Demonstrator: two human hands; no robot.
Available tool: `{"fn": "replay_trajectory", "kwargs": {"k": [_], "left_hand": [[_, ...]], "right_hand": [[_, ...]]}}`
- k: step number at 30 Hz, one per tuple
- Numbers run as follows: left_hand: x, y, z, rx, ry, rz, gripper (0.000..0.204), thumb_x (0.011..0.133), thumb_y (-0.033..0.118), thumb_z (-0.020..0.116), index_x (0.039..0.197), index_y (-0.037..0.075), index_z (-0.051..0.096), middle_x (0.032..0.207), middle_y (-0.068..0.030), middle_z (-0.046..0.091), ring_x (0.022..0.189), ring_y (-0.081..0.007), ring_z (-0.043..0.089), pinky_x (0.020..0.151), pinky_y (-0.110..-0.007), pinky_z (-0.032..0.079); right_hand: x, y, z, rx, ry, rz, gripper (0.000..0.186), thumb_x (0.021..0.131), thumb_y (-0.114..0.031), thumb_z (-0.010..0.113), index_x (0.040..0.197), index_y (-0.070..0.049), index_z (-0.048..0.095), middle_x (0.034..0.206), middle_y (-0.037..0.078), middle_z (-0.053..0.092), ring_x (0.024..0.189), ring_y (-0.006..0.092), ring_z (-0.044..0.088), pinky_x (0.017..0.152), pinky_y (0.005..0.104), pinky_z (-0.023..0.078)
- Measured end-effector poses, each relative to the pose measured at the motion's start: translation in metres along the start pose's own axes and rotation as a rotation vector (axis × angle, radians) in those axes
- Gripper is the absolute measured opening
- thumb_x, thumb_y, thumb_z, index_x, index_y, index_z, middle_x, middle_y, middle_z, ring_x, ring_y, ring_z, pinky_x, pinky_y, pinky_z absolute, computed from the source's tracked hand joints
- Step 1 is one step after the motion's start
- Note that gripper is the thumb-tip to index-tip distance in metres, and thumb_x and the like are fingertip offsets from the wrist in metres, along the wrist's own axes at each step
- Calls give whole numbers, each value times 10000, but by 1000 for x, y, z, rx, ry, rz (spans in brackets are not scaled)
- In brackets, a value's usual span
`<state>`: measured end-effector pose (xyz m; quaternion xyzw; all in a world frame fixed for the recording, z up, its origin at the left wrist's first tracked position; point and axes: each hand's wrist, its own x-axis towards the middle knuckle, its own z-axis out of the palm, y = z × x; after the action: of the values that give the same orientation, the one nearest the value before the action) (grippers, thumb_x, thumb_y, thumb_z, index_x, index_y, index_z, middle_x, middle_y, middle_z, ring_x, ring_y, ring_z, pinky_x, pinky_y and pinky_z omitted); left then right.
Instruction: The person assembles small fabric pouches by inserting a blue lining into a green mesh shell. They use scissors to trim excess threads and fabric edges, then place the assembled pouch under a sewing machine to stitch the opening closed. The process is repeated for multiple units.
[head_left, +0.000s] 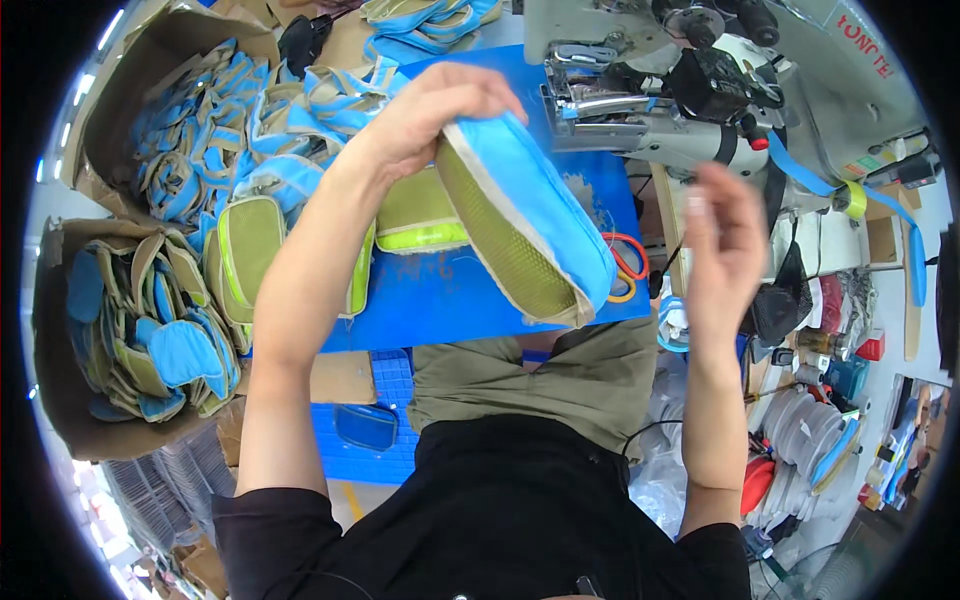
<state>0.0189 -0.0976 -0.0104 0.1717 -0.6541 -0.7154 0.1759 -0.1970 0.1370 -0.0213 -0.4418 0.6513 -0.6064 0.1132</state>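
My left hand (pixel 440 110) is closed on the upper end of a fabric pouch (pixel 535 215). One broad face of the pouch is bright blue, its side is olive mesh, and pale binding runs along the edges. It is held tilted above the blue tabletop (pixel 420 295). My right hand (pixel 722 240) is raised to the right, apart from the pouch, blurred, with thumb and fingers apart and nothing seen in it. Behind the pouch lies an olive piece with a lime-green edge (pixel 420 210). More olive pouches (pixel 252 250) lie under and beside my left forearm.
A sewing machine (pixel 640 130) stands at the far right, with blue tape (pixel 800 165) running through a yellow-green roll. Scissors with red and orange handles (pixel 628 262) lie near the table's right edge. Cardboard boxes on the left hold blue-beige strips (pixel 200 130) and pouch pieces (pixel 185 350).
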Motion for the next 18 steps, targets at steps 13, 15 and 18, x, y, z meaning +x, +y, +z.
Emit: {"fn": "replay_trajectory", "kwargs": {"k": [13,15,18], "left_hand": [[29,11,-7,38,59,12,339,843,90,675,1160,-28,646,985,-53,707,836,-109,663,759,-247,533],[31,13,2,4,68,14,350,846,68,672,1182,-23,631,998,-43,700,832,-103,659,764,-249,539],[44,5,-12,-12,68,-10,354,851,63,665,1194,-18,633,1009,-36,697,855,-96,660,763,-255,550]], "right_hand": [[93,55,-47,-329,44,-78,224,956,-55,668,1140,20,565,720,6,600,643,43,493,593,207,397],[91,53,-50,-395,102,-93,134,969,-98,669,1015,8,601,711,8,609,643,53,494,594,227,406],[93,50,-50,-384,161,-80,161,996,-171,659,1010,-13,635,717,0,630,651,45,538,585,217,414]]}}
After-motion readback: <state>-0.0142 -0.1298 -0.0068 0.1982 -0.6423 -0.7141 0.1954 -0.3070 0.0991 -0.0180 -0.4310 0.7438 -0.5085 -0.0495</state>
